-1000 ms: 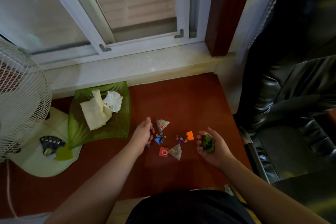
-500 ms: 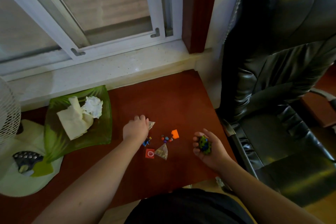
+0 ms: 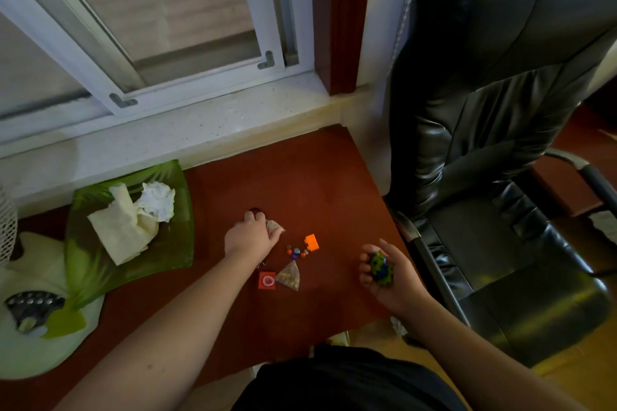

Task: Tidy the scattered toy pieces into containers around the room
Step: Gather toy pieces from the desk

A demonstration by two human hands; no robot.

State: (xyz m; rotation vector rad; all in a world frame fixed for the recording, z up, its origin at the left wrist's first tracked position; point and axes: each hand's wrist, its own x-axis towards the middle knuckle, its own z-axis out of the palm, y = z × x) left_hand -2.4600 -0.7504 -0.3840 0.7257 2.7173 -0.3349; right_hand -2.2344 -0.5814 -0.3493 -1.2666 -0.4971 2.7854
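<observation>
L hand (image 3: 248,237) sits knuckles-up on the red-brown tabletop (image 3: 300,170), fingers curled onto a small clear plastic packet (image 3: 275,227). R hand (image 3: 384,272), at 3 o'clock of it, is palm-up and cupped round a green-and-blue clump of toy bits (image 3: 381,267). Btwn them lie tiny coloured beads (image 3: 296,252), an orange plastic brick (image 3: 311,242), a red square tile w/ a white ring (image 3: 267,280) and a clear triangular bag (image 3: 289,276). Green glass dish (image 3: 173,243) w/ crumpled tissue at 9 o'clock.
</observation>
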